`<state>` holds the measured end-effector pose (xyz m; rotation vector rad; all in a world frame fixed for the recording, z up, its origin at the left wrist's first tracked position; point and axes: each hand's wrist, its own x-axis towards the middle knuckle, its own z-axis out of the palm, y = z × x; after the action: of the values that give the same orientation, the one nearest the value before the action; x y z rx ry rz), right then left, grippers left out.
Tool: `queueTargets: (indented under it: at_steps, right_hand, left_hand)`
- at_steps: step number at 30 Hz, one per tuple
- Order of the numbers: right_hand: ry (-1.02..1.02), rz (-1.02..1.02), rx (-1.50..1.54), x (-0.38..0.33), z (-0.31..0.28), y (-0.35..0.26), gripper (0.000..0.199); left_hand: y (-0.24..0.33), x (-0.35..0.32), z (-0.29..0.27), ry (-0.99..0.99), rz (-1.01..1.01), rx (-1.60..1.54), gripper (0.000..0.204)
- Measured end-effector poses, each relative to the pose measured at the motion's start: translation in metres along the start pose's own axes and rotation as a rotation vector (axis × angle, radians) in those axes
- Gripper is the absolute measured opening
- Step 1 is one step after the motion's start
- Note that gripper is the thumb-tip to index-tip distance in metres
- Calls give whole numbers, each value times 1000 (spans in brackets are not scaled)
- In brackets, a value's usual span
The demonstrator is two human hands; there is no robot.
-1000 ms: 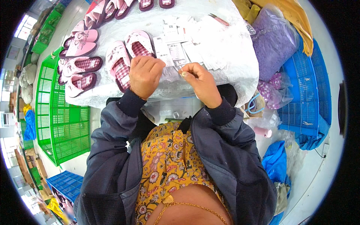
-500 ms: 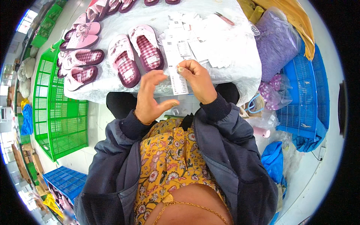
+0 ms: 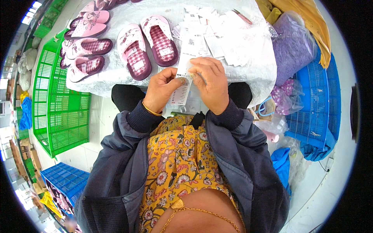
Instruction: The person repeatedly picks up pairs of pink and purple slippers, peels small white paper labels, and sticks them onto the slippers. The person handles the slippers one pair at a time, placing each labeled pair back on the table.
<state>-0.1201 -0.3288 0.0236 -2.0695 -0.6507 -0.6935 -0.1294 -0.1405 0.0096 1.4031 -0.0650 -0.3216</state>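
Observation:
A long white printed paper tag (image 3: 181, 95) is held slanting at the near edge of the table. My left hand (image 3: 160, 90) pinches it between thumb and fingers from the left side. My right hand (image 3: 211, 83) is closed on its right edge, the thumb and fingertips together near something tiny I cannot make out. Just beyond my left hand lies a pair of pink slippers with maroon soles, a left slipper (image 3: 134, 54) and a right slipper (image 3: 160, 40), checked insoles facing up. Loose white tags (image 3: 233, 42) spread over the table past my right hand.
More pink slippers (image 3: 87, 46) line the left of the plastic-covered table (image 3: 105, 88). A small red-handled tool (image 3: 243, 17) lies at the far right. Green crates (image 3: 64, 112) stand left, blue crates (image 3: 311, 105) right, beside a bagged purple bundle (image 3: 293, 44).
My left hand has come in from the side and closed on the paper tag. The tag is now tilted and nearer to me, with my right hand still on it.

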Motion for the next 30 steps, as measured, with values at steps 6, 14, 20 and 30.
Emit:
queueTargets:
  at_steps: [6,14,20,30]
  right_hand:
    - [13,-61,93,-5,1,1,17]
    - [-2,171,133,-17,-4,-9,13]
    - [13,299,207,-18,-1,-12,11]
    - [-10,517,354,-20,-10,-11,22]
  left_hand:
    - [2,-2,0,-56,277,254,16]
    - [20,-6,15,77,296,378,19]
    - [13,4,12,-42,117,244,14]
    - [5,13,13,87,219,284,8]
